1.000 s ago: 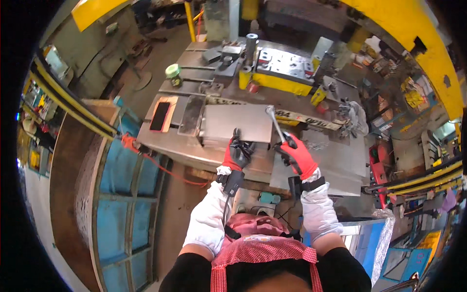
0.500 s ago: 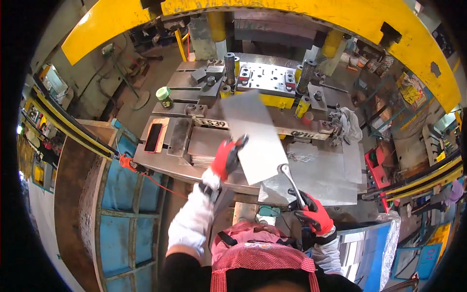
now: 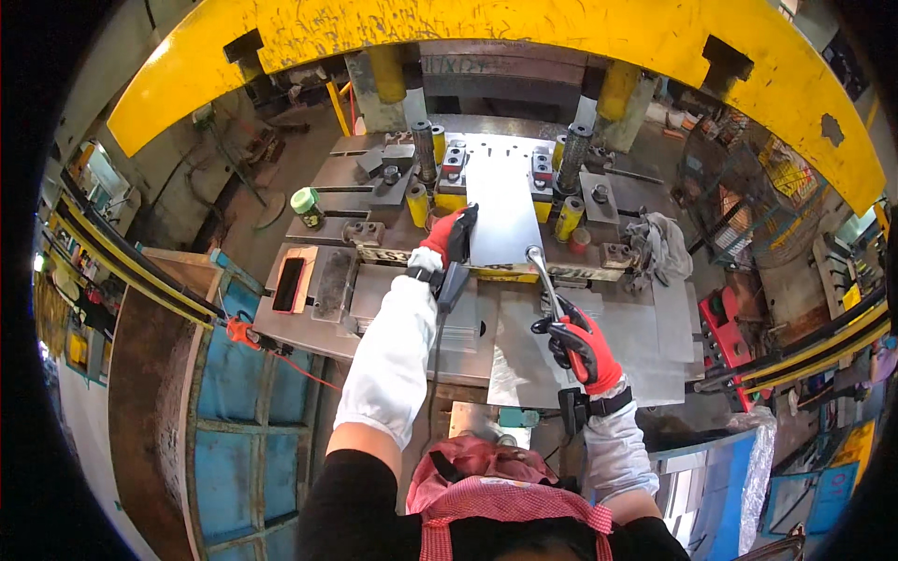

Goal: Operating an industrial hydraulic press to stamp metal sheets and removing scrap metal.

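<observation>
Fingers (image 3: 466,220) of the left hand (image 3: 453,239) appear to be gripping the left edge of a metal sheet (image 3: 505,224); those beneath it are hidden. The right hand (image 3: 582,348) is wrapped around the handle of a metal tool (image 3: 548,286), whose round head meets the sheet at its near right corner. No right finger touches the sheet itself. The sheet thus lies just right of the left fingers and ahead of the right ones, joined to the latter only through the tool.

The sheet overlies the middle of a yellow-based metal block (image 3: 451,202), its near end extending toward the person. Whether it rests fully flat there cannot be told.

The step in hand is judged to be positioning the sheet on the block. The next move calls for steady guidance from both sides, keeping the sheet square between the left post (image 3: 423,150) and the right post (image 3: 574,159), with the left fingers clear of its underside.

Further out on the table (image 3: 304,333), a stack of sheets (image 3: 374,288) lies near the left forearm, a phone (image 3: 288,285) to its left, and a grey rag (image 3: 666,248) to the far right.
</observation>
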{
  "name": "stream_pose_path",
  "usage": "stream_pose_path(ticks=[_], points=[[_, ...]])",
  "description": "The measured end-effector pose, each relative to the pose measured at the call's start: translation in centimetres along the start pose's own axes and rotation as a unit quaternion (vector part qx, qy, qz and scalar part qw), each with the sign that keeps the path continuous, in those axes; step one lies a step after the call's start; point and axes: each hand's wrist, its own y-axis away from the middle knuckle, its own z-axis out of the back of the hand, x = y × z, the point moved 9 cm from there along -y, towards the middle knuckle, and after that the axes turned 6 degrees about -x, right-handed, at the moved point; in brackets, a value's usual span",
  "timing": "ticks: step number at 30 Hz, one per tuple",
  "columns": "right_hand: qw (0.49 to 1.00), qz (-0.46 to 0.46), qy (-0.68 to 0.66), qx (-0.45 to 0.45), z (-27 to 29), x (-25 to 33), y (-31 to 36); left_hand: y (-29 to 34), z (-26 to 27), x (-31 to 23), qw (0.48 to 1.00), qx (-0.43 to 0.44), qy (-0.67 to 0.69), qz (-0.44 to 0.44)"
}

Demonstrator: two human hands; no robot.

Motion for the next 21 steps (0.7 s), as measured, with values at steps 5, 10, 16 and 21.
stream_pose_path(ticks=[5,10,16,21], points=[[1.000,0.009,0.015,-0.001,1.4,1.0,-0.4,9.6,-5.8,1.9,0.976,0.037,0.212,0.034],[0.999,-0.030,0.004,-0.011,-0.7,-1.5,1.5,10.7,-5.5,4.2,0.989,-0.079,0.116,0.052],[1.000,0.009,0.015,0.005,-2.9,0.0,-0.3,8.3,-4.3,2.1,0.963,-0.070,0.259,-0.014],[0.999,-0.009,0.042,0.011,-1.9,0.0,-2.4,7.4,-4.9,1.4,0.970,-0.075,0.226,-0.036]])
